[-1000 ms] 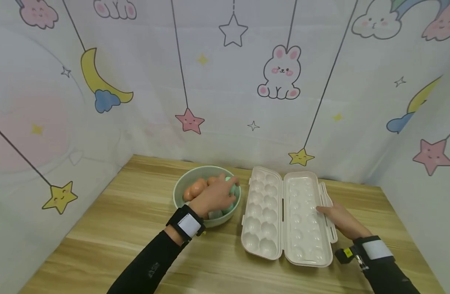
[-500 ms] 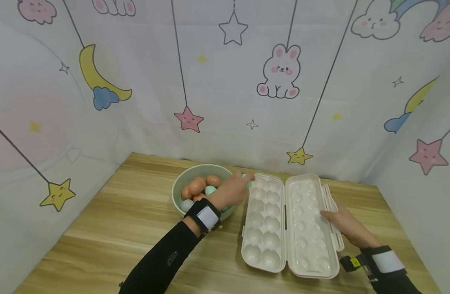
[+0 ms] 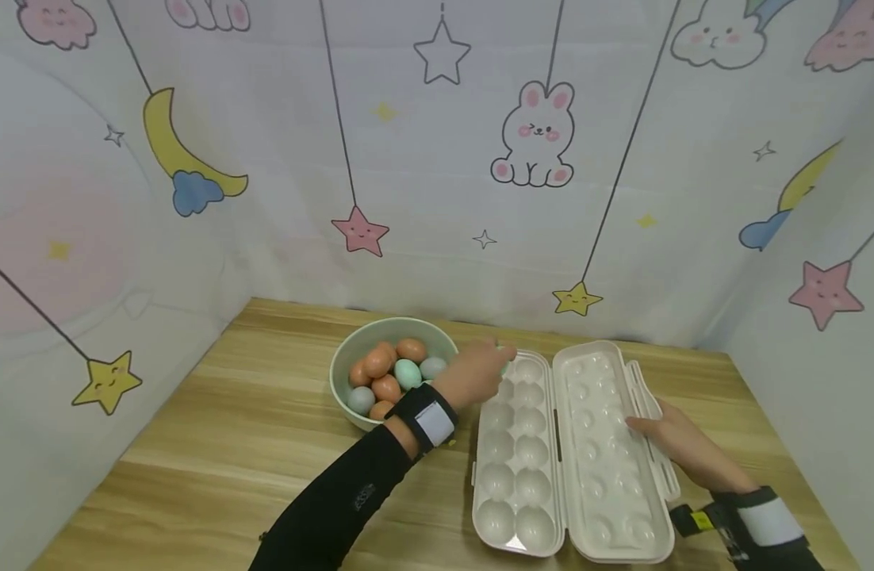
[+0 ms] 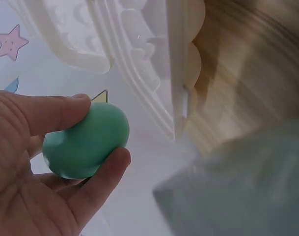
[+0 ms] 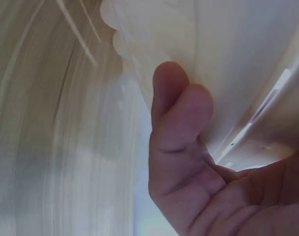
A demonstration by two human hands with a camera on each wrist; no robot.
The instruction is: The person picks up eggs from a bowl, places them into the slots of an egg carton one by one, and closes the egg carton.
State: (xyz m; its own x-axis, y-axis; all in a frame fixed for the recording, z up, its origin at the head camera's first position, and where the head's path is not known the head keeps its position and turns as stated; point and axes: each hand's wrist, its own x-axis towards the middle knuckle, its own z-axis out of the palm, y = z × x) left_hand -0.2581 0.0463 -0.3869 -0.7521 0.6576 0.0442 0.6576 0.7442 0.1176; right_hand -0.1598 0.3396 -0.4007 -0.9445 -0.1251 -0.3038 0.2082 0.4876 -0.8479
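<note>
Left to right from my head feed: white cloth wall (image 3: 23, 198) with a printed yellow star (image 3: 107, 382) and a moon (image 3: 169, 143), wood table (image 3: 187, 468) below. Next I've got a pale green bowl (image 3: 358, 346) with brown eggs (image 3: 377, 362), grey eggs (image 3: 361, 400) and a mint egg (image 3: 408, 374) in it. Left arm crosses in front of its near right side.

Left hand (image 3: 474, 373) is clamped on a green egg (image 4: 85, 142), thumb on one side, fingers on the other; wrist feed shows it well, head feed gives me only a sliver. Egg is near the carton's far left corner; wrist feed shows a gap between them.

Carton is unfolded, right of the bowl: tray (image 3: 497, 480) on the left with two columns of round cups, dimpled lid (image 3: 611, 468) on the right, narrow flap (image 3: 651, 404) along the lid's outer edge.

Right hand (image 3: 687, 448) grips the lid at that edge, thumb on the upper face. Wrist feed: bent fingers against white plastic. Can't tell if the flap is pinched too.
</note>
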